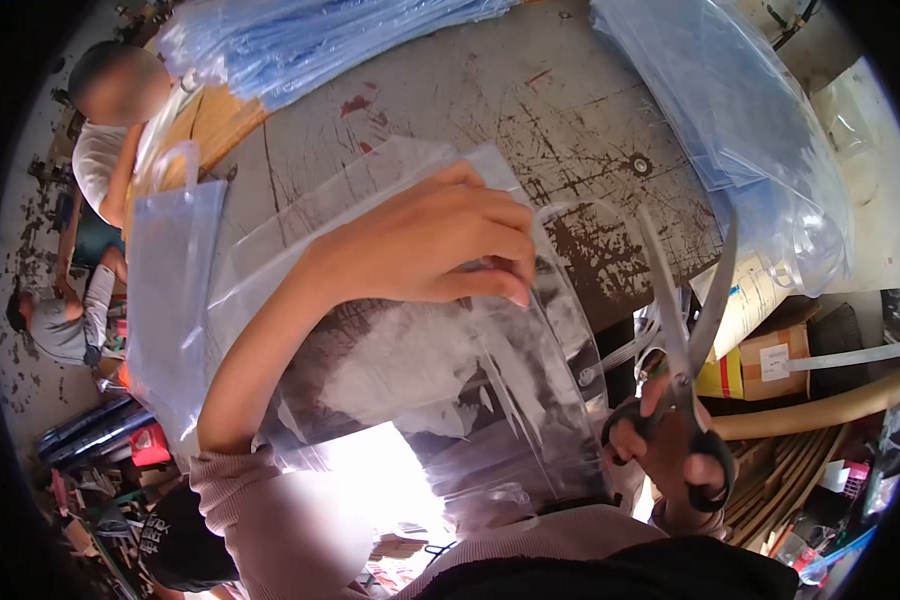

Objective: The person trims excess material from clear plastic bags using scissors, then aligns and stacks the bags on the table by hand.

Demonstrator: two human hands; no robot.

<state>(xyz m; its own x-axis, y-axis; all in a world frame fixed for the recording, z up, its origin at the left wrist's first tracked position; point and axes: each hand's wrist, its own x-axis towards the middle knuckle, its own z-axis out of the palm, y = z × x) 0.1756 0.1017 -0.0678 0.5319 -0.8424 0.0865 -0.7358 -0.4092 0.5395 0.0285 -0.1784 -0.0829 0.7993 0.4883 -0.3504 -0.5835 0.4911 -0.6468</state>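
Observation:
My left hand (425,240) lies over a clear plastic bag (400,360), with its fingers curled and the thumb against the bag's right edge. The bag spreads over the table and hangs down toward my body. A thin clear plastic loop (595,205) sticks out to the right of that hand. Scissors (682,355) are in my right hand (670,460), thumb and fingers through the black handles. Their metal blades point up and stand apart, right of the bag, with nothing visible between them.
The worn, scratched table (560,90) bears a pile of bluish plastic bags (340,40) at the back and another stack (715,90) at the right. A bag with a handle (175,290) lies left. Cardboard boxes (775,360) stand below right. Other people (110,165) sit at the left.

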